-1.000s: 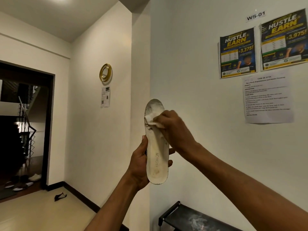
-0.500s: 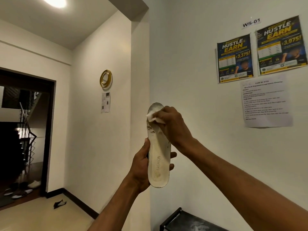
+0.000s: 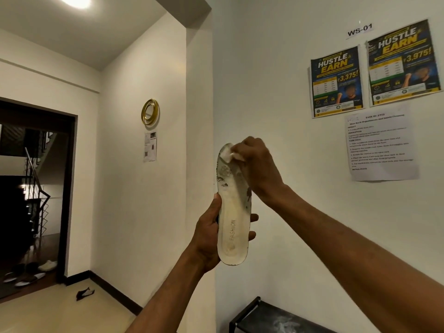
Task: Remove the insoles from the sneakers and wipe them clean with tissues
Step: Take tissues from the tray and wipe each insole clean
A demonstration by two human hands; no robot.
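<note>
A white insole [image 3: 233, 227] printed with "FASHION" stands upright in front of the wall, its toe end up and marked with grey dirt. My left hand [image 3: 209, 234] grips it around the heel half, thumb on the left edge, fingertips showing on the right. My right hand [image 3: 255, 168] presses a small wad of white tissue [image 3: 231, 155] against the insole's toe end; most of the tissue is hidden under the fingers. No sneakers show close to my hands.
A black shoe rack [image 3: 266, 316] sits low against the wall under my right arm. Posters and a printed sheet [image 3: 382, 143] hang on the wall. A dark scrap [image 3: 84, 293] lies on the floor; several shoes [image 3: 28, 272] lie by the dark doorway.
My right hand has slid the tissue up the insole, from below the toe area to its tip. The left hand keeps the same grip, and the insole sits slightly higher in view.
</note>
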